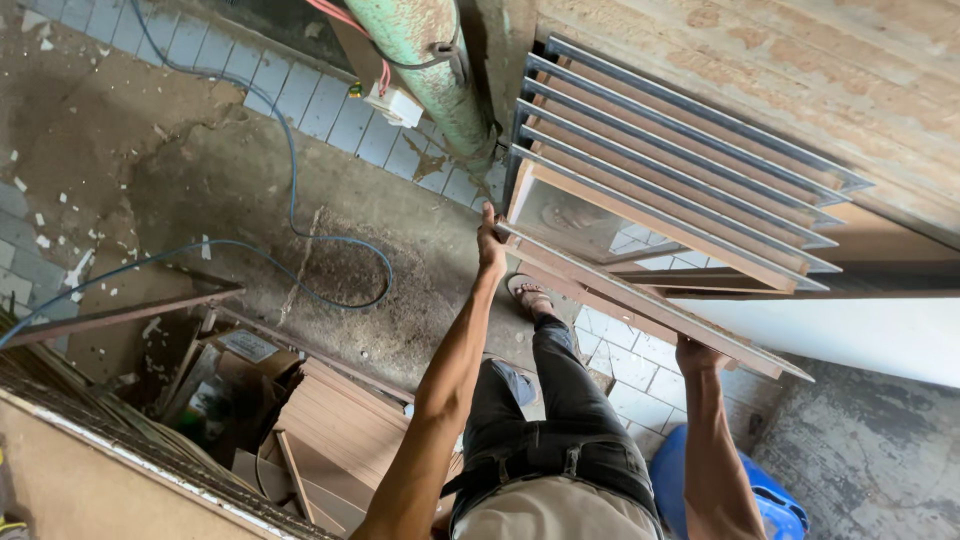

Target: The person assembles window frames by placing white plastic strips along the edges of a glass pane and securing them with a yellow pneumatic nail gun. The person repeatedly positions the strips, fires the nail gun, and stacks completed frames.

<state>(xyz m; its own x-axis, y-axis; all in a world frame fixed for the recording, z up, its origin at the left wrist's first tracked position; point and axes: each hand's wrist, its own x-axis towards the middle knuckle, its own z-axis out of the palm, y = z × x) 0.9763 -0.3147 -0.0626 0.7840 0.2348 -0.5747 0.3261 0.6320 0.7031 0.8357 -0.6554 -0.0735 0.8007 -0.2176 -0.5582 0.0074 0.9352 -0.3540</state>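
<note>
My left hand [489,244] grips the far end of a long, thin wooden panel [640,297] with a pale edge strip. At the near end of the same panel, my right hand [697,354] holds it from below. The panel is the closest of several similar panels [680,165] standing on edge in a stack against a wooden wall. Both arms are stretched out, and my legs in dark trousers and one sandalled foot [527,292] show beneath them.
A blue hose [293,195] loops over the stained concrete floor. A green pipe [425,65] and a white socket box [396,105] stand by the tiled strip. Wood offcuts [335,430] lie heaped at lower left, a blue plastic tub [772,500] at lower right, and a white board [850,335] at right.
</note>
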